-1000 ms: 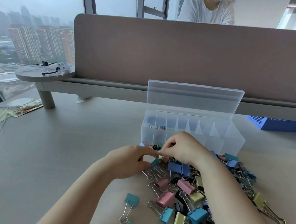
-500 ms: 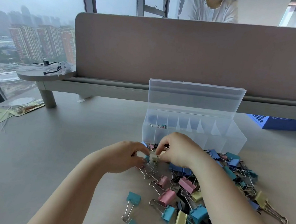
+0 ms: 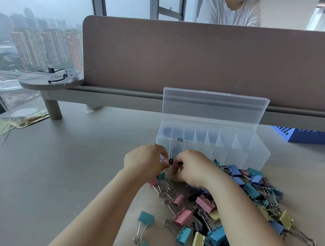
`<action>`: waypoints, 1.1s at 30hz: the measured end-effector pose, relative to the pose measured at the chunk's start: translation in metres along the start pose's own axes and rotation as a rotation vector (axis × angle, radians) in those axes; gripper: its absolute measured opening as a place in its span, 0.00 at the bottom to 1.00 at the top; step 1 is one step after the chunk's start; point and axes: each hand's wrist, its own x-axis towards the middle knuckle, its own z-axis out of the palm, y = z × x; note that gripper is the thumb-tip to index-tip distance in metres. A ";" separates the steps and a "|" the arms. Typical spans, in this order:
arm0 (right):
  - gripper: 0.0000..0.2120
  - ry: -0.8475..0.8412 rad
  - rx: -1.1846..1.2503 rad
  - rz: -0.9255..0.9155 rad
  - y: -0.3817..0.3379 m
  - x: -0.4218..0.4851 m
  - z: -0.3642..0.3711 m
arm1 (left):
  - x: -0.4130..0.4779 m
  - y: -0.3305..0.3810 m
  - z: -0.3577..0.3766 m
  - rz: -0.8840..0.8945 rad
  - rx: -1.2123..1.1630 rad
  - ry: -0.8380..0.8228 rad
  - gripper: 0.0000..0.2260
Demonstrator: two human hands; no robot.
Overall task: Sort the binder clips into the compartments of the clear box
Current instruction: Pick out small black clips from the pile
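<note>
Nearest on the table (image 3: pixel 52 171) lay a loose heap of coloured binder clips (image 3: pixel 182 217), spreading right under the right forearm. Just beyond it, the left hand (image 3: pixel 143 162) pinched a small black clip (image 3: pixel 171 160), while the right hand (image 3: pixel 191 170) curled its fingers against the same clip; whether it gripped it could not be told. Just behind them stood the clear box (image 3: pixel 254 158), lid upright, with a few small clips (image 3: pixel 173 139) in a far-left compartment.

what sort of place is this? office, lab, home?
Most likely an open-plan office, high up. A divider panel runs along the back of the desk, another person is on its far side, and the window looks out over city tower blocks.
</note>
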 end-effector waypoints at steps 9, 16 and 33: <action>0.11 -0.023 -0.010 -0.006 0.006 -0.002 -0.005 | 0.006 0.001 0.004 -0.016 0.043 -0.013 0.08; 0.12 -0.032 -0.050 -0.035 0.004 -0.003 -0.002 | 0.002 -0.004 0.005 0.002 0.042 -0.013 0.06; 0.08 0.014 -0.127 -0.035 -0.002 -0.002 0.002 | -0.005 -0.009 0.007 -0.046 0.036 0.063 0.10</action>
